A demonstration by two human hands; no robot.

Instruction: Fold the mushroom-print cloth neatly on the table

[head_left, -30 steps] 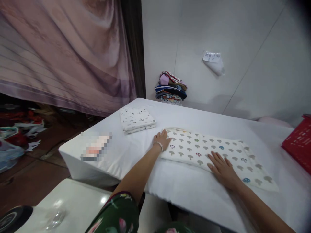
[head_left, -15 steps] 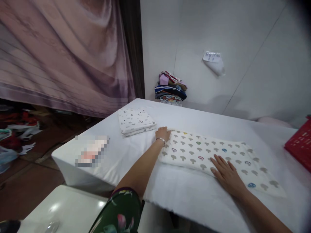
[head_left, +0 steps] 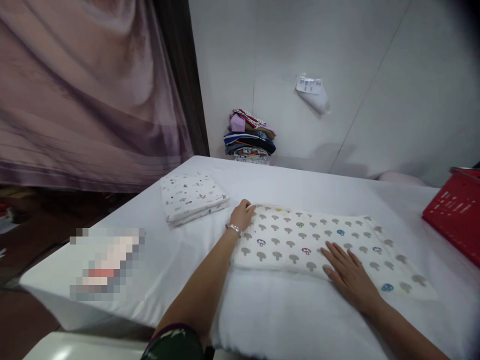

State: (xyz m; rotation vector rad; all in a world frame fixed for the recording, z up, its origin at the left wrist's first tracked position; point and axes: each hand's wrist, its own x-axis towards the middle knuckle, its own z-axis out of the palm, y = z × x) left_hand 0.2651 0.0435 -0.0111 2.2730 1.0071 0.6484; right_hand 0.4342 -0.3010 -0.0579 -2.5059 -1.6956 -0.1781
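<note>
Our left grip (head_left: 243, 216) moves from lying flat on the mushroom-print cloth (head_left: 287, 245) to curling at its far left corner; we cannot tell whether it closes on the edge. Our right grip (head_left: 350, 275) rests open and flat near the front edge of this cloth, which spreads on the table (head_left: 281, 310) from our left grip to past our right one. Left of our left grip we see a folded cloth (head_left: 193, 195); well right of our right grip, a red basket (head_left: 452, 215).
</note>
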